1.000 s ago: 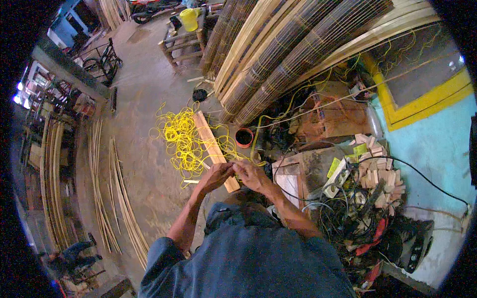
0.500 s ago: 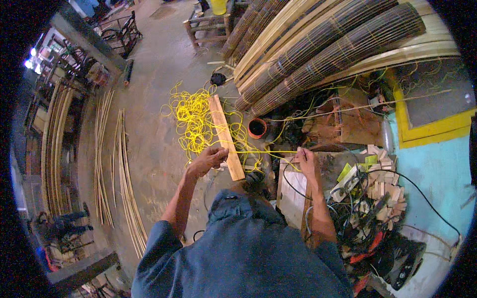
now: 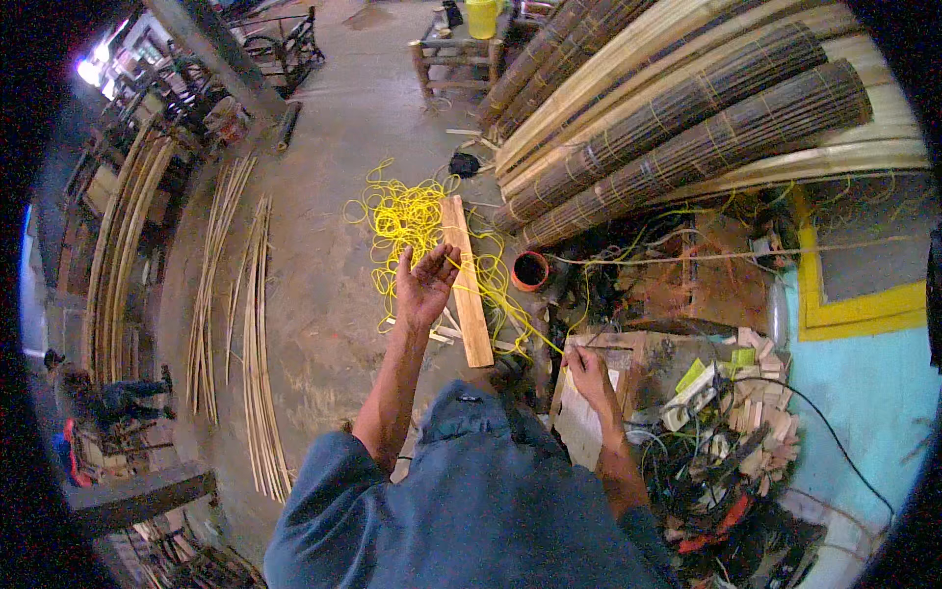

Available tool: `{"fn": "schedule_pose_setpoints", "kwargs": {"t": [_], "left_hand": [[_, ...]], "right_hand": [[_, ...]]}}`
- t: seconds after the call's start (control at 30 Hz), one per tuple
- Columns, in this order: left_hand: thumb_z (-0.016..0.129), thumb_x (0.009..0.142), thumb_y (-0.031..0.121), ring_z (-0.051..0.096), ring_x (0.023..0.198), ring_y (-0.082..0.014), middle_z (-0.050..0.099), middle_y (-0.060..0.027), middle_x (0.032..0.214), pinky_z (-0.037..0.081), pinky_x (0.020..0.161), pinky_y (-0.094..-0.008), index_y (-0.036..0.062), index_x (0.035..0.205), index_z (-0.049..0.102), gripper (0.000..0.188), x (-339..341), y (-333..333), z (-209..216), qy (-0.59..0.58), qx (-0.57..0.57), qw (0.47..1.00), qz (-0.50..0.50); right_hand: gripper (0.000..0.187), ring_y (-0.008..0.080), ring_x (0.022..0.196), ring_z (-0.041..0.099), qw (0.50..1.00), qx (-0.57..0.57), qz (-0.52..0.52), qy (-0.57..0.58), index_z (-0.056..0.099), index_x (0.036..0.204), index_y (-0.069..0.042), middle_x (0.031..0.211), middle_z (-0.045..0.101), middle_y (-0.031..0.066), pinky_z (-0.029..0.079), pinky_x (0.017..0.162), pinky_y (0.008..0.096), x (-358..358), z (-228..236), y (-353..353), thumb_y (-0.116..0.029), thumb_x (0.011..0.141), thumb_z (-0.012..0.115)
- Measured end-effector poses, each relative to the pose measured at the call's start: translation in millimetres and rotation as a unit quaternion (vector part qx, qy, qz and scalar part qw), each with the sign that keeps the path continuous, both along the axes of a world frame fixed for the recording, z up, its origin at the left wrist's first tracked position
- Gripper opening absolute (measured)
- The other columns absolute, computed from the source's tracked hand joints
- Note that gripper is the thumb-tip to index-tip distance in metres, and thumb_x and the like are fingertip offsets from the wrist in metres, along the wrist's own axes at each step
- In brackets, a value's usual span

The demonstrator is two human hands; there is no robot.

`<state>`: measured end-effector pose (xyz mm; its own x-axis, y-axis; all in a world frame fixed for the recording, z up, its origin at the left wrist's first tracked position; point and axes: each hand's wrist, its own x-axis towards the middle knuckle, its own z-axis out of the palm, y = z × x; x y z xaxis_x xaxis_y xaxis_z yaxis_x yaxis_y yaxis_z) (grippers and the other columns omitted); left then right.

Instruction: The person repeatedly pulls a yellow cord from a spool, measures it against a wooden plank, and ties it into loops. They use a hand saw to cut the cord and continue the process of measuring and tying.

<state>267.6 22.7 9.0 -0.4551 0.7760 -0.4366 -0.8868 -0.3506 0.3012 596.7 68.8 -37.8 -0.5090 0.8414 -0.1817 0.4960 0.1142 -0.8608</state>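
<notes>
My left hand (image 3: pixel 428 287) is raised over the floor, palm up, with thumb and fingers apart and slightly curled. A strand of yellow cord (image 3: pixel 510 309) slants from beside its fingertips down to my right hand; whether it touches those fingertips I cannot tell. My right hand (image 3: pixel 589 375) pinches the cord, lower and to the right. Beyond my left hand, a tangled heap of the same cord (image 3: pixel 404 211) lies on the floor. A wooden plank (image 3: pixel 469 294) lies beside the heap, with strands crossing it.
An orange-rimmed pot (image 3: pixel 530 272) stands right of the plank. Rolled slatted blinds (image 3: pixel 697 147) lie at the far right. Wood offcuts (image 3: pixel 770 412) and black cables (image 3: pixel 677 442) are piled right of me. Long thin strips (image 3: pixel 257 363) lie on the left floor. A person (image 3: pixel 113 393) is at far left.
My left hand has turned palm up, its fingers opening from a closed grip. My right hand has moved down and left with the cord. The strand, level before, now slants.
</notes>
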Motion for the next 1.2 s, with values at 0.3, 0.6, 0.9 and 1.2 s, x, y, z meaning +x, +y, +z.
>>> {"fn": "schedule_pose_setpoints", "kwargs": {"t": [0.3, 0.6, 0.9, 1.2], "left_hand": [[0.052, 0.085, 0.018, 0.059, 0.074, -0.0169, 0.063, -0.0103, 0.079, 0.047, 0.07, -0.0287, -0.004, 0.083, 0.062, 0.024, -207, -46, -56, 0.445, -0.189, 0.829, 0.281], [0.047, 0.082, 0.025, 0.06, 0.057, -0.0303, 0.063, -0.0172, 0.066, 0.048, 0.056, -0.0409, 0.0008, 0.07, 0.064, 0.032, -426, -329, 92, 0.314, -0.72, 0.162, 0.597], [0.055, 0.079, 0.028, 0.04, 0.12, -0.0351, 0.039, -0.0223, 0.132, 0.034, 0.09, -0.0625, 0.0081, 0.117, 0.054, 0.042, -315, -272, 54, 0.514, -0.817, 0.209, -0.155], [0.04, 0.089, 0.049, 0.055, 0.091, -0.0204, 0.061, -0.007, 0.093, 0.044, 0.079, -0.0313, 0.0054, 0.105, 0.059, 0.05, 66, -76, -40, 0.263, -0.161, 0.92, -0.24]], "right_hand": [[0.029, 0.0112, 0.066, 0.051, 0.968, -0.178, 0.139, -0.108, 0.058, 0.088, -0.001, 0.072, 0.056, 0.0026, 0.044, 0.062, 0.0264, 57, 116, 14, -0.029, 0.09, 0.05], [0.024, 0.0125, 0.064, 0.053, 0.938, 0.058, -0.262, -0.219, 0.057, 0.098, -0.001, 0.075, 0.058, 0.0042, 0.045, 0.059, 0.0262, 215, 221, 5, -0.023, 0.087, 0.055], [0.027, 0.0123, 0.063, 0.049, 0.951, 0.281, 0.017, -0.13, 0.058, 0.102, -0.001, 0.077, 0.056, 0.0025, 0.042, 0.061, 0.0263, 58, 224, 26, -0.022, 0.086, 0.057], [0.027, 0.0253, 0.057, 0.051, 0.966, 0.072, 0.241, 0.063, 0.052, 0.083, 0.004, 0.065, 0.052, 0.0193, 0.04, 0.054, 0.0354, -173, 29, -24, -0.021, 0.091, 0.044]]}}
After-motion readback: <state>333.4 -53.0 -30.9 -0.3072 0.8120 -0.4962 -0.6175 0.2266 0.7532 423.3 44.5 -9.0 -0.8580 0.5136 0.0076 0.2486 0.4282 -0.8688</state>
